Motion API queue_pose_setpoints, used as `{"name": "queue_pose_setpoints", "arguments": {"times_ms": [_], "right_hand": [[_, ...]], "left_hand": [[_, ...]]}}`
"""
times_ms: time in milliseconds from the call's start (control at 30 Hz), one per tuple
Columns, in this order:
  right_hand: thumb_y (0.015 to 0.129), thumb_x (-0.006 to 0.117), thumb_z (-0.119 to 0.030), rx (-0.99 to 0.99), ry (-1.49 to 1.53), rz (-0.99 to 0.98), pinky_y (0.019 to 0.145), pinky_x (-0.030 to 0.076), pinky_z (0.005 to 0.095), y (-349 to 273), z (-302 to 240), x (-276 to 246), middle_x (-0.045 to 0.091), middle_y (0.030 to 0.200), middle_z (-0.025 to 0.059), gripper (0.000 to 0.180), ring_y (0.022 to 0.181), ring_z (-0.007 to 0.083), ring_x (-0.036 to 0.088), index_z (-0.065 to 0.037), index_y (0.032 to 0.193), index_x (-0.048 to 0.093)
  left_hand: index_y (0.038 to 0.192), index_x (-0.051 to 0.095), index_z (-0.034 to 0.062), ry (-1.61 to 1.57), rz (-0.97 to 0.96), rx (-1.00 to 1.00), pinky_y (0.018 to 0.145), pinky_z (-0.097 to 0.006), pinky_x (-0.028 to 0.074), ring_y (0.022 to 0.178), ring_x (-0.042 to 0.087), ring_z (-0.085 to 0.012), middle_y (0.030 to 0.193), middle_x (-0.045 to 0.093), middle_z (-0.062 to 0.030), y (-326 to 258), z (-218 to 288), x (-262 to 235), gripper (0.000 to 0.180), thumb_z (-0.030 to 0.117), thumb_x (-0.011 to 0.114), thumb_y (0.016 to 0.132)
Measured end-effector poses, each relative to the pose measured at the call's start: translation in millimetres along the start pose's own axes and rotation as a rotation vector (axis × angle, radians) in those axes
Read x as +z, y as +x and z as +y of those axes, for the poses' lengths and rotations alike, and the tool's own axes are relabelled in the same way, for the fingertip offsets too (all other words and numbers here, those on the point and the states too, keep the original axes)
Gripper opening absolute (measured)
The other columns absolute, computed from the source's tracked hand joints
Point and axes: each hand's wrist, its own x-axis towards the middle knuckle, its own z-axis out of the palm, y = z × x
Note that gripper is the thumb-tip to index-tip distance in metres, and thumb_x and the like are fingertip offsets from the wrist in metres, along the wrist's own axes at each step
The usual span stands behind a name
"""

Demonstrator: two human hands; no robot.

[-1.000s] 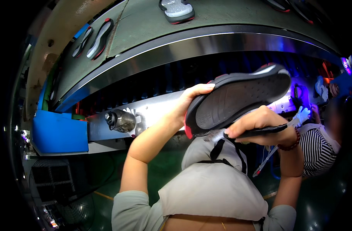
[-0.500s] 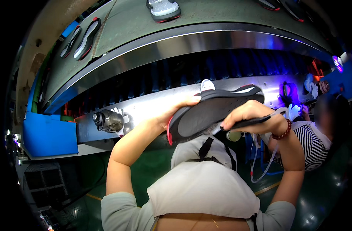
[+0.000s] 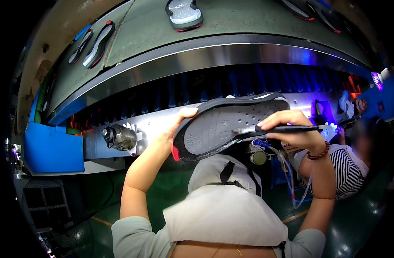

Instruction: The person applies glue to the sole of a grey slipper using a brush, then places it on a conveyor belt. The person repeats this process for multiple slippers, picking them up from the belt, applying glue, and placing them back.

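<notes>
My left hand (image 3: pixel 178 123) grips a shoe sole (image 3: pixel 207 129) by its left end, thumb on the upper rim. The sole is tilted up above my lap, its grey, hole-dotted inner face toward me. A black raised rim runs round it, with a red patch at the lower left end. In my right hand (image 3: pixel 295 139) is a brush with a slim black handle (image 3: pixel 306 128). Its bristles (image 3: pixel 245 130) touch the sole around the middle of the inner face, close to the lower rim. The fingers of my left hand behind the sole are hidden.
A green conveyor belt (image 3: pixel 145 36) carries several soles (image 3: pixel 99 44) beyond a metal edge (image 3: pixel 179 58). On the steel shelf (image 3: pixel 156 119) stands a dark bottle (image 3: pixel 120 136) at left. A clear hose (image 3: pixel 293 189) hangs at right, beside a person in striped clothing (image 3: pixel 345 170).
The sole has turned more toward me, showing its inner face, and shifted slightly left. The brush has moved from the lower edge up onto the inner face.
</notes>
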Motion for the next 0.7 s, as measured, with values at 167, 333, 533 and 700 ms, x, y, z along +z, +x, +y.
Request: {"name": "queue_pose_setpoints", "arguments": {"times_ms": [167, 333, 533, 700], "right_hand": [[0.063, 0.072, -0.005, -0.07, -0.103, -0.083, 0.071, 0.047, 0.028, -13.4, -30.1, 5.4, 0.065, 0.079, 0.0087, 0.018, 0.076, 0.0198, 0.061, -0.005, 0.079, 0.064], [0.061, 0.07, 0.001, -0.178, -0.048, 0.347, 0.072, 0.045, 0.0273, -5.7, -41.9, 20.9, 0.064, 0.082, 0.0083, 0.018, 0.08, 0.0181, 0.057, -0.002, 0.077, 0.063], [0.071, 0.063, 0.003, 0.217, 0.389, 0.573, 0.066, 0.046, 0.0194, -5.1, 30.4, 47.8, 0.062, 0.083, 0.0068, 0.013, 0.073, 0.0091, 0.057, 0.002, 0.084, 0.063], [0.073, 0.063, -0.001, 0.222, 0.356, 0.743, 0.061, 0.046, 0.0179, 12.6, 37.7, 37.2, 0.064, 0.077, 0.006, 0.014, 0.065, 0.0065, 0.057, 0.004, 0.086, 0.062]], "left_hand": [[0.126, 0.039, 0.0059, 0.365, -0.297, 0.085, 0.092, -0.038, 0.038, 0.108, 0.046, -0.0261, 0.123, 0.045, -0.0142, 1.0, 25.0, -25.4, 0.068, 0.043, 0.057, 0.072], [0.128, 0.035, 0.0071, 0.046, -0.045, 0.431, 0.094, -0.038, 0.036, 0.112, 0.043, -0.0263, 0.125, 0.042, -0.0133, 46.6, -17.8, -40.4, 0.071, 0.054, 0.048, 0.076], [0.13, 0.031, 0.0089, -0.076, -0.168, 0.163, 0.094, -0.038, 0.036, 0.113, 0.042, -0.0259, 0.126, 0.041, -0.0121, 79.3, -53.0, 0.6, 0.084, 0.072, 0.018, 0.077], [0.128, 0.033, 0.009, -0.014, -0.193, 0.211, 0.085, -0.04, 0.044, 0.101, 0.052, -0.0273, 0.116, 0.048, -0.0142, 87.3, -59.3, 6.6, 0.087, 0.074, 0.015, 0.074]]}}
